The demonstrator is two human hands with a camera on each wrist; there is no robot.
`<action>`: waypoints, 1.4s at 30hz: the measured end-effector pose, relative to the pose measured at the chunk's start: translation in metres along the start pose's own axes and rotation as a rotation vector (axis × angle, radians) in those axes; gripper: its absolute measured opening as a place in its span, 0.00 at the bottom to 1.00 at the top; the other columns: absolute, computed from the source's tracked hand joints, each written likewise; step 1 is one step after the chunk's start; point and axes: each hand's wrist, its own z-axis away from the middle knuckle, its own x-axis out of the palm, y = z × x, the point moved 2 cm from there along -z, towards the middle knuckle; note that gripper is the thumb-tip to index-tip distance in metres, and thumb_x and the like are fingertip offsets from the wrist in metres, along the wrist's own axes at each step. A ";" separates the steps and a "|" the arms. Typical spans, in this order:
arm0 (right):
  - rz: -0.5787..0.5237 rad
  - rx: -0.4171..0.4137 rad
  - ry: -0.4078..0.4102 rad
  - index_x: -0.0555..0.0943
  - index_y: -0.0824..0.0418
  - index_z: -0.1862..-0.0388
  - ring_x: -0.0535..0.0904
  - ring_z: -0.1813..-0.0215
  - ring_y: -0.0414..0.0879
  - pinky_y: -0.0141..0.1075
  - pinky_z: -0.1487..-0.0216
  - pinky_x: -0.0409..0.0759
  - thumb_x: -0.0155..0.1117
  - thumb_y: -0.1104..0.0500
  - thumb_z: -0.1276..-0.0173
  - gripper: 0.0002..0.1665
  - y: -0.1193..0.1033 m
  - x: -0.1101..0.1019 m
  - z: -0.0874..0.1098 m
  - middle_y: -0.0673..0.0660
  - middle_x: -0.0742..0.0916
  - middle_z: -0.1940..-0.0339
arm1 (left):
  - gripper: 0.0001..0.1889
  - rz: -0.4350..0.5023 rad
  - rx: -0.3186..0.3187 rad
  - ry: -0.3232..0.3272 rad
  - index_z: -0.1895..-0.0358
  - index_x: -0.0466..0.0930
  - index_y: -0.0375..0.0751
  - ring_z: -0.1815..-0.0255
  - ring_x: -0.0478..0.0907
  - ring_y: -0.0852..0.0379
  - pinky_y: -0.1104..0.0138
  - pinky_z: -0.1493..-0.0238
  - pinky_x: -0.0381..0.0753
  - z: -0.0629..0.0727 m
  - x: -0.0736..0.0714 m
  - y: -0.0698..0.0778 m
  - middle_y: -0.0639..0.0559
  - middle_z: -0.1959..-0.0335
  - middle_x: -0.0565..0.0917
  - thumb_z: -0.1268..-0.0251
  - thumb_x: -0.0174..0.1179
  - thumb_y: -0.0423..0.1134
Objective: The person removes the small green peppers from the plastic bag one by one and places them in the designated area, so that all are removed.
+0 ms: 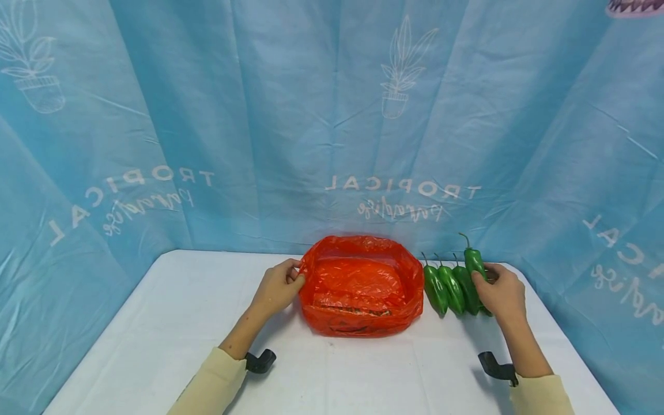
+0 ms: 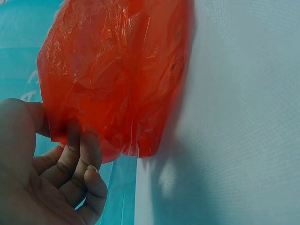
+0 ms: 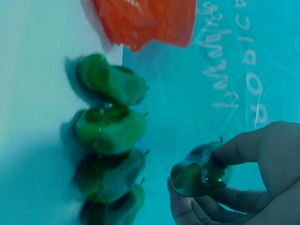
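A red plastic bag (image 1: 332,323) stands on the table with its mouth spread wide. My left hand (image 1: 275,288) pinches the bag's left rim between thumb and fingers; the left wrist view shows the red film (image 2: 112,70) caught there. On the right, my right hand (image 1: 503,291) grips a green chili pepper (image 1: 474,260) by its sides, stem pointing up and away. In the right wrist view this held pepper (image 3: 192,176) is off the table, apart from the row. Several more green peppers (image 1: 436,288) lie side by side between the bag and my right hand.
A white cloth covers the table (image 1: 332,374). Behind it and at both sides hangs a blue printed curtain (image 1: 290,115). Each wrist carries a black camera mount, one on the left (image 1: 261,361) and one on the right (image 1: 495,366).
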 end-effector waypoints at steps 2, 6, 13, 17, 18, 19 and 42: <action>-0.009 0.015 0.015 0.75 0.76 0.30 0.82 0.41 0.71 0.60 0.51 0.85 0.59 0.53 0.20 0.31 0.005 -0.002 -0.002 0.77 0.84 0.42 | 0.15 0.002 0.003 0.000 0.43 0.84 0.36 0.75 0.74 0.55 0.67 0.72 0.77 0.000 0.000 0.000 0.52 0.72 0.81 0.30 0.62 0.35; -0.011 0.053 0.035 0.74 0.76 0.30 0.79 0.38 0.73 0.63 0.47 0.82 0.58 0.53 0.19 0.31 0.015 -0.005 -0.006 0.78 0.82 0.40 | 0.15 0.001 0.010 -0.004 0.43 0.84 0.36 0.75 0.74 0.56 0.67 0.72 0.76 0.000 0.000 0.000 0.52 0.72 0.81 0.30 0.62 0.35; 0.010 0.095 0.033 0.73 0.75 0.27 0.78 0.36 0.74 0.64 0.44 0.80 0.57 0.52 0.18 0.32 0.030 -0.007 -0.012 0.79 0.81 0.38 | 0.15 -0.002 0.006 -0.008 0.43 0.84 0.36 0.75 0.74 0.56 0.67 0.71 0.77 0.000 0.000 0.001 0.52 0.72 0.81 0.30 0.62 0.35; 0.017 0.111 0.027 0.72 0.75 0.26 0.77 0.35 0.75 0.64 0.45 0.81 0.56 0.53 0.18 0.32 0.038 -0.009 -0.013 0.79 0.81 0.37 | 0.15 -0.008 0.005 -0.010 0.44 0.84 0.36 0.75 0.74 0.56 0.67 0.72 0.76 0.000 0.000 0.001 0.52 0.73 0.80 0.30 0.62 0.35; 0.016 0.116 0.025 0.72 0.75 0.26 0.77 0.35 0.75 0.64 0.45 0.81 0.56 0.53 0.18 0.32 0.040 -0.009 -0.014 0.80 0.80 0.37 | 0.15 -0.009 0.005 -0.010 0.44 0.84 0.36 0.75 0.74 0.56 0.68 0.72 0.76 0.000 0.000 0.000 0.53 0.73 0.80 0.30 0.62 0.35; 0.017 0.121 0.022 0.72 0.75 0.26 0.77 0.35 0.75 0.64 0.45 0.81 0.56 0.53 0.18 0.32 0.042 -0.009 -0.014 0.80 0.80 0.36 | 0.15 -0.009 0.006 -0.010 0.44 0.84 0.36 0.75 0.74 0.56 0.68 0.72 0.76 0.000 0.000 0.000 0.53 0.73 0.80 0.30 0.62 0.35; 0.134 0.188 -0.006 0.72 0.80 0.30 0.78 0.40 0.76 0.61 0.50 0.81 0.56 0.59 0.23 0.31 0.072 -0.009 -0.022 0.82 0.80 0.40 | 0.15 0.004 0.008 -0.025 0.44 0.84 0.37 0.75 0.74 0.56 0.67 0.72 0.75 -0.001 0.001 -0.002 0.53 0.72 0.81 0.30 0.61 0.35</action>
